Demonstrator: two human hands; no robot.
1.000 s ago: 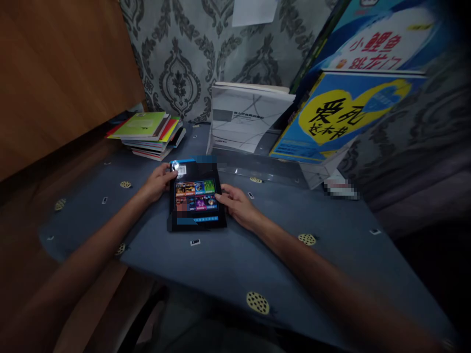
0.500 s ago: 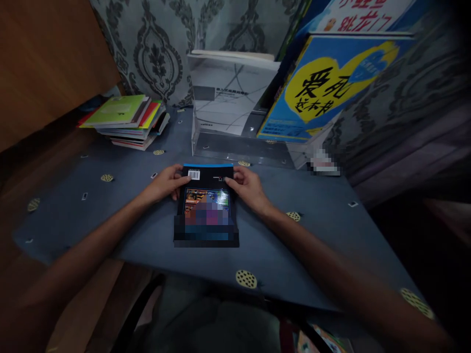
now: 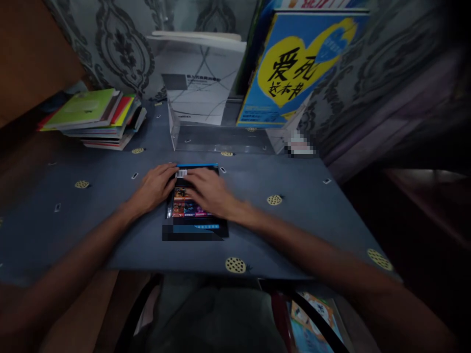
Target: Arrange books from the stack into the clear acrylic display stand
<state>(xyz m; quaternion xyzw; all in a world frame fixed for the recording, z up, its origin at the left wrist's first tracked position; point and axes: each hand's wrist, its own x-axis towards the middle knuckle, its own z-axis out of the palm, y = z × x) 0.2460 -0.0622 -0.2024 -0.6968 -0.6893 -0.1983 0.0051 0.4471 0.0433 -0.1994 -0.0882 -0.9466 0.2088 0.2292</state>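
Observation:
A black book (image 3: 198, 221) with a blue top edge, a barcode and small coloured pictures lies on the dark table in front of me. My left hand (image 3: 156, 184) rests at its upper left edge, fingers stretched toward the barcode. Across the upper part of the cover lies my right hand (image 3: 209, 190), with its fingers apart and their tips near the barcode. Neither hand is closed round the book. Part of the cover is hidden under my right hand.
A stack of books (image 3: 88, 115) sits at the back left. Behind the black book, a clear acrylic stand (image 3: 221, 139) holds a white book (image 3: 202, 88) and a blue and yellow book (image 3: 290, 73). A small blurred item (image 3: 300, 144) is right of it.
My right hand has left the book's right edge and moved left across the cover. My left hand has let go of its edge and lies flatter. The view has shifted.

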